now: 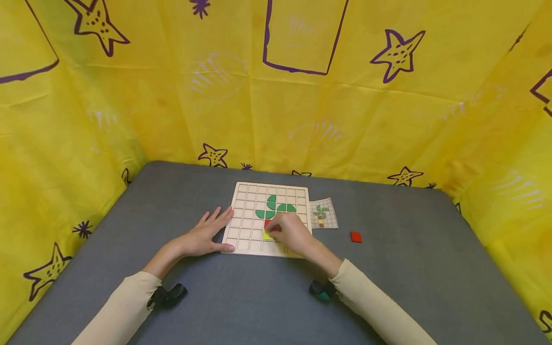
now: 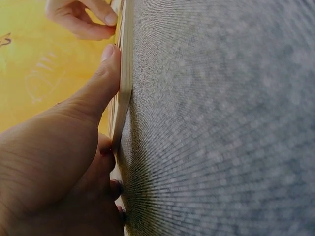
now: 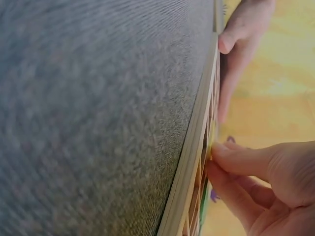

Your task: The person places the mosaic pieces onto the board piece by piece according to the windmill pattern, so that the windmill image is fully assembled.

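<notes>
A square wooden grid board point(image 1: 246, 233) lies flat on the table. Spread fingers of my left hand point(image 1: 200, 238) rest along its left edge, the thumb at the near left corner. With thumb and fingertips my right hand point(image 1: 291, 232) pinches a yellow square tile point(image 1: 267, 235) down at the board, in the near half. Just beyond it is a red square tile point(image 1: 267, 223), partly hidden by the fingers. Green curved pieces point(image 1: 286, 207) form a pinwheel shape farther up the grid. In the right wrist view, the fingertips point(image 3: 219, 151) meet the thin yellow edge.
A small pattern card point(image 1: 329, 218), showing a green pinwheel with red and yellow squares, lies against the board's right side. Farther right is a loose red square tile point(image 1: 356, 237) on the grey table point(image 1: 241, 297). Yellow patterned cloth point(image 1: 267, 110) hangs around the table.
</notes>
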`<state>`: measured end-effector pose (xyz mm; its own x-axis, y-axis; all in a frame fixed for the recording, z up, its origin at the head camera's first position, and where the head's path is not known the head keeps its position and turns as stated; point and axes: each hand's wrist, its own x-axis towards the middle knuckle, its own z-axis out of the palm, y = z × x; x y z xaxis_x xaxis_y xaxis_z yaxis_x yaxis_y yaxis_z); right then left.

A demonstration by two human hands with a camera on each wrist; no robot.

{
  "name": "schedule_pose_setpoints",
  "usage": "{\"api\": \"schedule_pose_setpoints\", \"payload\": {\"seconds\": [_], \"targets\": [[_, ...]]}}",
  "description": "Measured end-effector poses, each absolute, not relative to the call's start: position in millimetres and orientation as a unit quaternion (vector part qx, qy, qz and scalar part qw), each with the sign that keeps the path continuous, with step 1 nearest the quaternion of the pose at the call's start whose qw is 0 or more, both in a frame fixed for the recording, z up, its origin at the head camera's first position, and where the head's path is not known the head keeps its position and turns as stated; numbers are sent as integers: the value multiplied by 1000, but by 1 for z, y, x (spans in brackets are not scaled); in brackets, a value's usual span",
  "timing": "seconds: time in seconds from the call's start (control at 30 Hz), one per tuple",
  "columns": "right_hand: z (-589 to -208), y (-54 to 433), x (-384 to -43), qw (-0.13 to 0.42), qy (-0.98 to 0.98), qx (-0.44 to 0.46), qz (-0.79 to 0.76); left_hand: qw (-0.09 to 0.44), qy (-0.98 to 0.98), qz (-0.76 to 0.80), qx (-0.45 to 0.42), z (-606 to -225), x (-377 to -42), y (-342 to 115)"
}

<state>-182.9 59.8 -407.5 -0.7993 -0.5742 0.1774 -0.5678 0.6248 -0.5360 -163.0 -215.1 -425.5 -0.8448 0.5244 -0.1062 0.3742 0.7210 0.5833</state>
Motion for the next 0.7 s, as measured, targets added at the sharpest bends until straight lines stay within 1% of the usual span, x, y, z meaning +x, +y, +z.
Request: {"api": "schedule_pose_setpoints", "payload": {"seconds": [0.13, 0.37, 0.57, 0.7], "targets": [[-407, 64, -183, 12, 898, -314, -309, 134, 918, 279, 247, -427, -163, -216], [-397, 84, -184, 3, 884, -330, -332, 131, 917, 281, 250, -426, -163, -215], [-389, 107, -188, 13, 896, -308, -319, 134, 917, 281, 248, -425, -163, -215], [-386, 124, -191, 7, 902, -301, -310, 136, 917, 281, 247, -426, -163, -215]]}}
